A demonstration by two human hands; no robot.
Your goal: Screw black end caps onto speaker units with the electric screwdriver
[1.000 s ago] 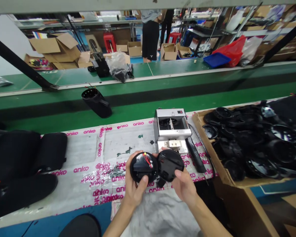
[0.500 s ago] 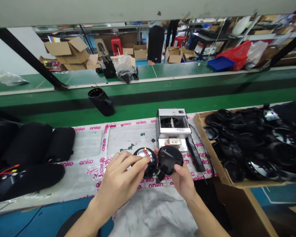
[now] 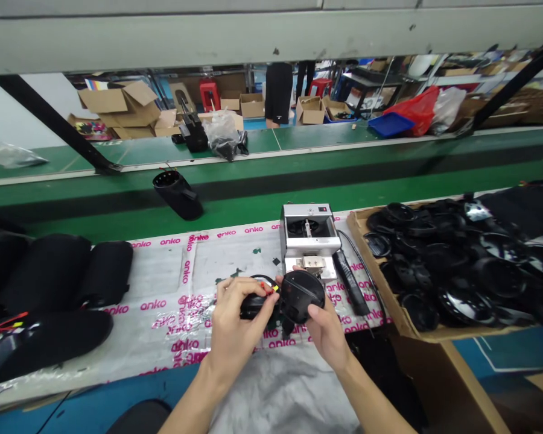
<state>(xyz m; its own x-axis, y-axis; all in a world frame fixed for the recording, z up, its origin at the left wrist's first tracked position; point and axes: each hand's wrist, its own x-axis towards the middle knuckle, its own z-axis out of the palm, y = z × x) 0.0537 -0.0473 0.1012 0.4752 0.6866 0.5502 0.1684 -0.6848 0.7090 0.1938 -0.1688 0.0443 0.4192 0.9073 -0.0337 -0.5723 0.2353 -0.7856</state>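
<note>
My left hand [image 3: 238, 316] is closed in a pinch on thin red wires [image 3: 265, 287] with a small yellow connector. The wires come up at a black round part [image 3: 250, 306] with a glossy end, partly hidden by my fingers. My right hand [image 3: 328, 334] grips a round black plastic cap [image 3: 302, 295] by its edge, thumb on the near face. The cap is tilted towards me, right beside the wires. Some dark piece hangs below the cap, too blurred to name.
A silver machine [image 3: 308, 238] with a black-wrapped handle [image 3: 353, 286] stands just beyond my hands. On the right, a cardboard tray [image 3: 405, 325] holds many black plastic parts. Black fabric-covered cylinders [image 3: 106, 271] lie at left; another black cylinder [image 3: 177, 194] stands on the green surface.
My left hand has turned and its fingertips have moved down and closer to the cap, with the wires now bent towards it. The right hand still holds the cap. The camera view has shifted slightly.
</note>
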